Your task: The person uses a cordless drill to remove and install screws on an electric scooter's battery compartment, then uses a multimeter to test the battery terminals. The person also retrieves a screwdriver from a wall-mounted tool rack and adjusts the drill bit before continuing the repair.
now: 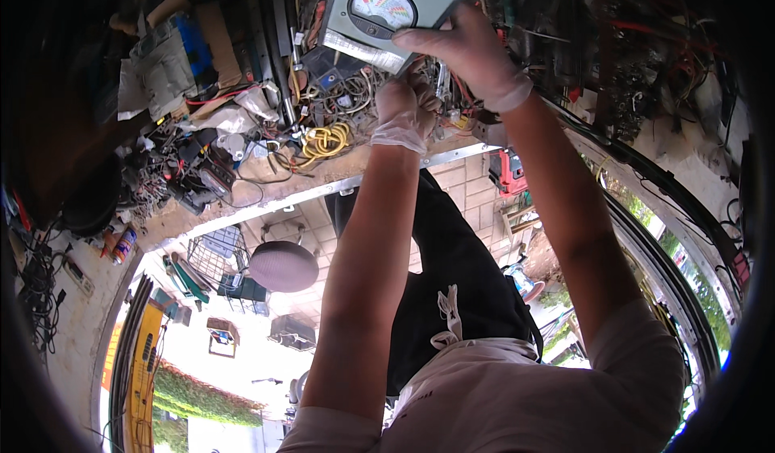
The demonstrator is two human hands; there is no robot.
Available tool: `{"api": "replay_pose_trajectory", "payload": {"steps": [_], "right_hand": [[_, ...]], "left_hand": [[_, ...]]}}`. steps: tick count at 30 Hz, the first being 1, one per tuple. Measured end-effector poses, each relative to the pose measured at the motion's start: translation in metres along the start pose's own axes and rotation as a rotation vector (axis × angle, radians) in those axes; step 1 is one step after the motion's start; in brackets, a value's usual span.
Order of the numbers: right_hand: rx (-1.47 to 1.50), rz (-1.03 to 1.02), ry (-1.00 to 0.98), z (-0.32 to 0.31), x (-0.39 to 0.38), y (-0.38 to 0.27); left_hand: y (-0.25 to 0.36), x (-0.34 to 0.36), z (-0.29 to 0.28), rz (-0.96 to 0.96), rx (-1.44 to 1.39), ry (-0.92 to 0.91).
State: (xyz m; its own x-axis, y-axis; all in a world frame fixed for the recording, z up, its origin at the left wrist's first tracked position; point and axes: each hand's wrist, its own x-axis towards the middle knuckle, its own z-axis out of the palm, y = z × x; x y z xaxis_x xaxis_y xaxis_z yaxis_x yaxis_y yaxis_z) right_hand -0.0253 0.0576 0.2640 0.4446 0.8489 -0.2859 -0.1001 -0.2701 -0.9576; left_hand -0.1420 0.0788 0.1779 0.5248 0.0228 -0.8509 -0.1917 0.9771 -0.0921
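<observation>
A grey box-shaped meter with a round dial is tilted over the cluttered bench at the top of the head view. My right hand, in a thin translucent glove, grips its right side, with the thumb across the front below the dial. Just under the meter's lower edge is my left hand, gloved too, its fingers curled inward. What those fingers hold, if anything, is hidden. Grey cables lie tangled on the bench left of my left hand.
A coiled yellow cable lies near the bench's metal-trimmed edge. Wires and small parts heap up at the left. Below stand a round-topped stool and a red case on the paved floor.
</observation>
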Motion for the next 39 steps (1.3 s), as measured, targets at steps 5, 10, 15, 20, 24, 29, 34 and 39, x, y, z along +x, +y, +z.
{"api": "replay_pose_trajectory", "payload": {"steps": [5, 10, 15, 20, 24, 29, 34, 39], "right_hand": [[-0.179, 0.067, -0.051, 0.011, 0.02, 0.018], [-0.19, 0.006, -0.059, 0.022, 0.022, 0.031], [-0.221, 0.104, -0.041, 0.023, 0.018, 0.028], [-0.306, 0.012, -0.042, 0.025, 0.018, 0.033], [-0.307, 0.019, -0.034, 0.023, 0.018, 0.042], [-0.287, 0.006, 0.0, 0.019, 0.02, 0.049], [-0.289, 0.012, -0.014, 0.018, 0.022, 0.053], [-0.233, -0.007, 0.0, 0.019, 0.022, 0.053]], "left_hand": [[-0.005, -0.002, -0.001, -0.001, -0.192, -0.097], [-0.01, 0.01, -0.009, 0.006, -0.224, -0.13], [-0.007, 0.009, -0.009, -0.003, -0.218, -0.13], [-0.007, 0.008, -0.002, 0.011, -0.19, -0.093], [-0.006, 0.01, 0.002, -0.012, -0.203, -0.096], [-0.006, 0.009, 0.004, 0.003, -0.167, -0.073], [-0.005, 0.01, 0.002, -0.004, -0.168, -0.071], [-0.005, 0.011, -0.001, 0.004, -0.135, -0.074]]}}
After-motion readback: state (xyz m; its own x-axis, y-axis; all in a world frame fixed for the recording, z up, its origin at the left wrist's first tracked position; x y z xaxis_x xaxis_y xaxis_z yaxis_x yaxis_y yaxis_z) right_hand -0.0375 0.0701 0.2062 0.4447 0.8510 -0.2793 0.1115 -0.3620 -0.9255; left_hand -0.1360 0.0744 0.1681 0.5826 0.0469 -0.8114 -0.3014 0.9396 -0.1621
